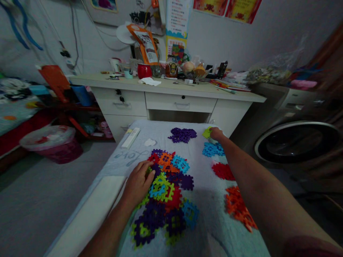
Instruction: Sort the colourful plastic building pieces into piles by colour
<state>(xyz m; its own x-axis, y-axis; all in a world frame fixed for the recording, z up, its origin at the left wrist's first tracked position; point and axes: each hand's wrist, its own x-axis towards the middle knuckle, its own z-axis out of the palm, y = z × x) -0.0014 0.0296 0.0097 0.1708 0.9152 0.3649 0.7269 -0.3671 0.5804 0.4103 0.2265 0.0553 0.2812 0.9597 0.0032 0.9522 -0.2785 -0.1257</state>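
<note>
A mixed heap of interlocking plastic building pieces in purple, red, orange, blue and yellow-green lies on the cloth in front of me. My left hand rests at the heap's left edge, thumb and fingers apart, touching the pieces. At the far right of the cloth my right hand has its fingers closed at a yellow-green piece; its fingertips are partly hidden. Separate piles of one colour lie about: purple pieces, blue pieces, red pieces and orange pieces, some partly behind my right forearm.
The table has a pale cloth and a long white box on it. Beyond stands a white desk crowded with jars and papers. A washing machine is at right, a lined pink bin at left.
</note>
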